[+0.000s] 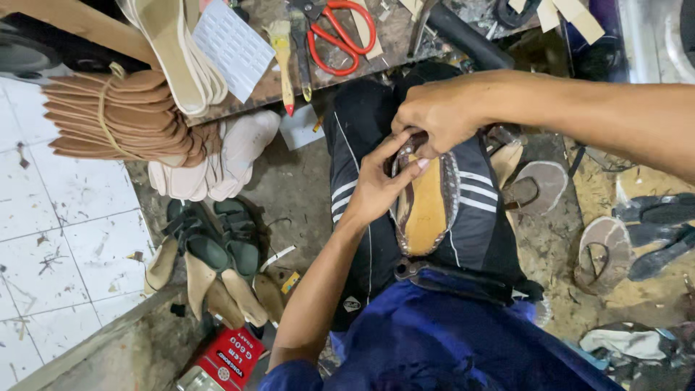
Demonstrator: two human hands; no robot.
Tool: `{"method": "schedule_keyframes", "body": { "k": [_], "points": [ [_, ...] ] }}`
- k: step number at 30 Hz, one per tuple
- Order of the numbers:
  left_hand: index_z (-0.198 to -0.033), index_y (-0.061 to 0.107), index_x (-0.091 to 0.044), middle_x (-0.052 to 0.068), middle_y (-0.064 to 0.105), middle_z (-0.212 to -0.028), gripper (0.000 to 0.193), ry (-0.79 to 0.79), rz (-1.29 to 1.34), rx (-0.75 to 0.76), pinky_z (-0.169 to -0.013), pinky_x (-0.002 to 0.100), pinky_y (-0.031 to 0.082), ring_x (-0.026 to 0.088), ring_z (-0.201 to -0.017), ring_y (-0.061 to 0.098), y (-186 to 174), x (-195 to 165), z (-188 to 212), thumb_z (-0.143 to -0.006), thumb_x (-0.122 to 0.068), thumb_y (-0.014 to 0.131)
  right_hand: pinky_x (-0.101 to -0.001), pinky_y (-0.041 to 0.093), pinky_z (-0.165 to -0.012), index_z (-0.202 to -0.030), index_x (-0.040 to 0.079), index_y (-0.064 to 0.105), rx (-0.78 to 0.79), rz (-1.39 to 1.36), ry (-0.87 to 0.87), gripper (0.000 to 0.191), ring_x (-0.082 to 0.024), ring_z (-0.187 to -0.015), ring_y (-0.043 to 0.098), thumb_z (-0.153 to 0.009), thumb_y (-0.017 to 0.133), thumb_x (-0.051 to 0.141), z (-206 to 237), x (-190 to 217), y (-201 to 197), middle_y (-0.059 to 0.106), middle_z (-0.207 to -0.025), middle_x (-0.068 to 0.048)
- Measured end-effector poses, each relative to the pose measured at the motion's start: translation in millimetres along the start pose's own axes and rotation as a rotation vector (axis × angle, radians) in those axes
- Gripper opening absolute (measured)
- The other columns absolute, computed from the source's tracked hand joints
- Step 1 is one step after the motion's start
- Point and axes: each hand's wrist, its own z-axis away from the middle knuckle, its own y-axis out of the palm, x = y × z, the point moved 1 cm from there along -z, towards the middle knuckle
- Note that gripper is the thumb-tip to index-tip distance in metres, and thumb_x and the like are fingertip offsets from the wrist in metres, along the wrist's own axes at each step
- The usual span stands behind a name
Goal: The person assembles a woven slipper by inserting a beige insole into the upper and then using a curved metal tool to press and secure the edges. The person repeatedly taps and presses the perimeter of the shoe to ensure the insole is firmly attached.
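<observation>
A sandal with a tan insole and a dark patterned rim (427, 206) rests sole-up on my lap, over dark striped trousers. My left hand (376, 185) grips its left edge near the toe, fingers spread along the rim. My right hand (441, 112) comes in from the right and pinches the toe end of the sandal from above. Both hands meet at the sandal's top end.
Red-handled scissors (340, 32), a glue brush (284, 61) and pliers lie on the worn bench above. A tied bundle of brown soles (116, 119) and white insoles (217, 156) sit left. Green sandals (217, 235), a red glue tin (228, 358) and more sandals (604, 250) lie on the floor.
</observation>
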Motion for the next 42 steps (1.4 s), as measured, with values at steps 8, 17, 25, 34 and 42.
{"method": "schedule_keyframes", "body": {
  "k": [8, 17, 25, 34, 42],
  "points": [
    [-0.152, 0.046, 0.001, 0.011, 0.058, -0.146, 0.073, 0.166, -0.094, -0.007, -0.116, 0.033, 0.045, 0.018, -0.134, 0.057, 7, -32, 9, -0.087, -0.006, 0.080, -0.0461, 0.052, -0.089, -0.145, 0.010, 0.043, -0.512, -0.256, 0.019, 0.082, -0.040, -0.104, 0.067, -0.078, 0.082, 0.039, 69, 33, 36, 0.070, -0.113, -0.022],
    [-0.155, 0.039, -0.009, 0.010, 0.035, -0.164, 0.072, 0.636, -0.128, 0.102, -0.127, 0.032, 0.032, 0.018, -0.151, 0.037, 25, -155, 41, -0.096, -0.015, 0.079, -0.0449, 0.042, -0.114, -0.159, 0.006, 0.035, -1.206, -0.458, -0.254, 0.100, -0.037, -0.138, 0.052, -0.075, 0.088, 0.022, 114, 76, 110, 0.048, -0.151, -0.023],
    [-0.165, 0.030, -0.002, 0.017, 0.040, -0.167, 0.066, 0.271, -0.003, 0.064, -0.133, 0.036, 0.027, 0.024, -0.153, 0.039, 5, -149, 79, -0.113, -0.037, 0.047, -0.0472, 0.046, -0.106, -0.150, 0.013, 0.052, -1.335, -0.153, -0.247, 0.084, -0.040, -0.123, 0.055, -0.070, 0.077, 0.010, 83, 63, 133, 0.054, -0.141, -0.022],
    [-0.149, 0.050, 0.002, 0.016, 0.055, -0.155, 0.045, 0.263, -0.058, -0.203, -0.126, 0.036, 0.039, 0.022, -0.145, 0.053, -12, -109, 87, -0.116, -0.029, 0.039, -0.0477, 0.048, -0.101, -0.142, 0.020, 0.064, -1.338, -0.075, -0.160, 0.081, -0.039, -0.118, 0.057, -0.063, 0.077, 0.007, 51, 61, 134, 0.059, -0.141, -0.015],
    [-0.159, 0.035, -0.002, 0.013, 0.042, -0.165, 0.069, 0.264, -0.001, 0.011, -0.131, 0.035, 0.030, 0.023, -0.155, 0.040, -9, -152, 82, -0.100, -0.021, 0.066, -0.0450, 0.046, -0.109, -0.146, 0.015, 0.059, -1.341, -0.236, -0.315, 0.072, -0.037, -0.127, 0.058, -0.077, 0.080, 0.011, 48, 49, 127, 0.057, -0.145, -0.018]
  ]
}}
